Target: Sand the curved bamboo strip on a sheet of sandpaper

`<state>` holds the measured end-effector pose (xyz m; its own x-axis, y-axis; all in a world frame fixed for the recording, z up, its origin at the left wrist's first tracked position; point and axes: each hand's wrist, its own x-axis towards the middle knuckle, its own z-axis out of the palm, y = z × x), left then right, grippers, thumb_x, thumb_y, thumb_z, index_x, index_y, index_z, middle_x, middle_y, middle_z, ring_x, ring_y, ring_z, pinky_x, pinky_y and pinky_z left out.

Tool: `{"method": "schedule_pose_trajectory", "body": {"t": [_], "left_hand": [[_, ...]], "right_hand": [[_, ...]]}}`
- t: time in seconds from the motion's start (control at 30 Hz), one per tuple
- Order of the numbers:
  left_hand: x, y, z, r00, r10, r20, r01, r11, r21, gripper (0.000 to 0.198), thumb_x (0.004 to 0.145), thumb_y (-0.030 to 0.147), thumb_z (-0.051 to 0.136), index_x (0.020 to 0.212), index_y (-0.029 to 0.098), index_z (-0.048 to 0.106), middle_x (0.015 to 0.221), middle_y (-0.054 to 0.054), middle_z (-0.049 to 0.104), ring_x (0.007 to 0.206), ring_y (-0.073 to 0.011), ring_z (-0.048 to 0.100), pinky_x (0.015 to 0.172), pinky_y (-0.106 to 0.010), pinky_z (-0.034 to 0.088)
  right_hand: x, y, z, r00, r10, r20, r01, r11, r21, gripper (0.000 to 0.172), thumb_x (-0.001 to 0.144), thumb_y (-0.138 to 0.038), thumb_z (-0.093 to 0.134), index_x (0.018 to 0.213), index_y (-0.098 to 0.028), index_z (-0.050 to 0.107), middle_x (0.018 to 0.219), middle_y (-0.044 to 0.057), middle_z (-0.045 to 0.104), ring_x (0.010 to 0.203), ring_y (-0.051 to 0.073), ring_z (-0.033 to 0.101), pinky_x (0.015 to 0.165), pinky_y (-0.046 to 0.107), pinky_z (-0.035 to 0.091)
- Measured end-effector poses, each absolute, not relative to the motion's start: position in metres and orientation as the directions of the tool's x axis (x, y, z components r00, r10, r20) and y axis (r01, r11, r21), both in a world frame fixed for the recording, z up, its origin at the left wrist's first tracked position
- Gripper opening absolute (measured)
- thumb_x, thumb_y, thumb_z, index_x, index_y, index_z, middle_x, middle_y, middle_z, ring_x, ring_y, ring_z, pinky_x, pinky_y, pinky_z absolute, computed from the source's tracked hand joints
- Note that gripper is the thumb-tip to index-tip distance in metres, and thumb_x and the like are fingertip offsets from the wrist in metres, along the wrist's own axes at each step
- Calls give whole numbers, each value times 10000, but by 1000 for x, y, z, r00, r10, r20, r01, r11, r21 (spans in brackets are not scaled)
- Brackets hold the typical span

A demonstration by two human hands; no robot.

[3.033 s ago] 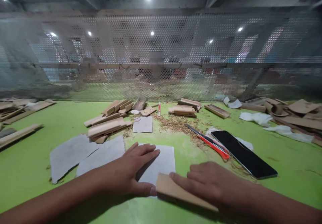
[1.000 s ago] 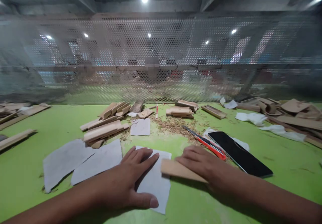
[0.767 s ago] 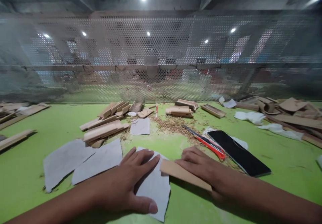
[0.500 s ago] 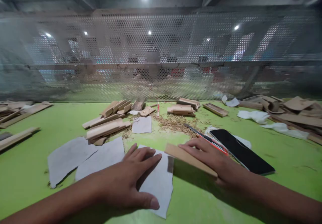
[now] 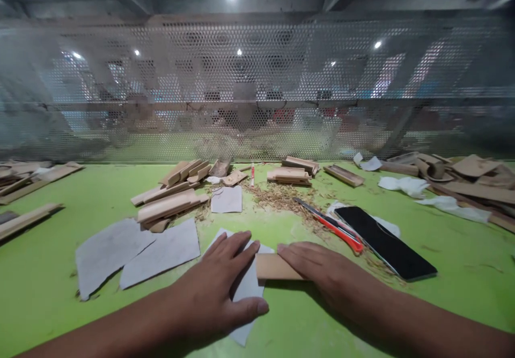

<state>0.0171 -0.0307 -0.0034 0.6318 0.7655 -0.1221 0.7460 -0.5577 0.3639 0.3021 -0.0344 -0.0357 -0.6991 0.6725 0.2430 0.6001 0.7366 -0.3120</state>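
My left hand lies with fingers spread over a torn whitish sheet of paper, pressing its left part. My right hand is closed over a flat tan bamboo strip, fingers across its top; its right end is hidden under the palm. The strip's left end overlaps the edge of the sheet, close to my left fingers. Beyond my right hand lie a utility knife with an orange-red handle and a black phone.
Curved bamboo pieces are stacked at the back left, with more bamboo blocks at the back middle. Shavings litter the green tabletop. Two torn sheets lie left. Scraps pile right. A perforated metal screen closes the back.
My right hand has brought the bamboo strip left and nearer, turning it from slanted to level, onto the paper's edge. The knife handle is uncovered. The paper has shifted slightly left under my left hand.
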Motion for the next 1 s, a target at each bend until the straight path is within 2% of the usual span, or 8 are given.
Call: {"method": "schedule_pose_trajectory", "body": {"t": [0.1, 0.17, 0.33, 0.47, 0.57, 0.73, 0.9, 1.0], "left_hand": [[15, -28, 0, 658, 735, -164, 729, -567, 384, 950, 962, 746, 526, 1668, 192, 215, 1716, -157, 146, 1573, -390, 126, 1252, -609, 109], [13, -26, 4, 658, 722, -213, 730, -543, 415, 961, 961, 770, 504, 1669, 195, 200, 1716, -151, 98, 1572, -400, 62, 1240, -629, 122], [10, -22, 10, 628, 718, -301, 758, -475, 447, 962, 912, 692, 642, 1663, 250, 234, 1721, -117, 62, 1559, -435, 22, 1207, -660, 206], [14, -24, 11, 602, 745, -288, 774, -457, 437, 998, 893, 680, 676, 1662, 220, 235, 1717, -124, 69, 1565, -418, 31, 1221, -648, 176], [15, -24, 10, 623, 725, -294, 766, -489, 418, 1015, 890, 703, 673, 1663, 217, 230, 1713, -127, 64, 1569, -402, 46, 1237, -630, 134], [13, -24, 4, 618, 746, -248, 764, -495, 413, 1031, 890, 717, 664, 1666, 212, 208, 1711, -129, 65, 1572, -398, 48, 1235, -636, 139], [11, -25, 1, 622, 743, -247, 759, -495, 424, 1039, 883, 752, 649, 1665, 225, 214, 1709, -130, 47, 1568, -409, 40, 1235, -644, 136], [10, -24, -5, 626, 752, -206, 748, -504, 433, 1045, 871, 752, 667, 1667, 251, 210, 1710, -128, 80, 1565, -423, 63, 1229, -654, 157]], "right_hand": [[302, -40, -35, -723, 671, 161, 609, 731, -309, 670, 976, -70, 524, 1614, -214, 380, 1625, 173, 414, 1457, 294, 480, 1167, 497, 451], [300, -42, -32, -722, 682, 115, 622, 713, -322, 702, 977, -64, 523, 1629, -251, 344, 1655, 154, 346, 1486, 294, 434, 1180, 508, 430], [296, -42, -32, -710, 701, 73, 641, 685, -345, 648, 1007, -81, 480, 1626, -226, 352, 1653, 128, 343, 1520, 280, 366, 1214, 527, 370], [293, -47, -36, -721, 685, 100, 606, 694, -389, 655, 1009, -119, 508, 1633, -209, 330, 1645, 128, 363, 1490, 266, 424, 1205, 488, 392], [294, -47, -35, -763, 633, 132, 536, 733, -419, 648, 993, -124, 529, 1616, -207, 375, 1628, 133, 390, 1474, 262, 449, 1197, 460, 407], [295, -44, -35, -708, 693, 134, 608, 695, -383, 638, 996, -88, 491, 1613, -215, 385, 1632, 138, 371, 1490, 261, 419, 1207, 478, 382], [290, -46, -34, -780, 616, 108, 533, 745, -400, 721, 922, -89, 565, 1613, -193, 387, 1621, 140, 370, 1478, 270, 430, 1192, 430, 403], [290, -44, -36, -753, 645, 130, 562, 734, -382, 729, 923, -71, 551, 1617, -212, 379, 1626, 137, 364, 1494, 277, 399, 1200, 460, 386]]}}
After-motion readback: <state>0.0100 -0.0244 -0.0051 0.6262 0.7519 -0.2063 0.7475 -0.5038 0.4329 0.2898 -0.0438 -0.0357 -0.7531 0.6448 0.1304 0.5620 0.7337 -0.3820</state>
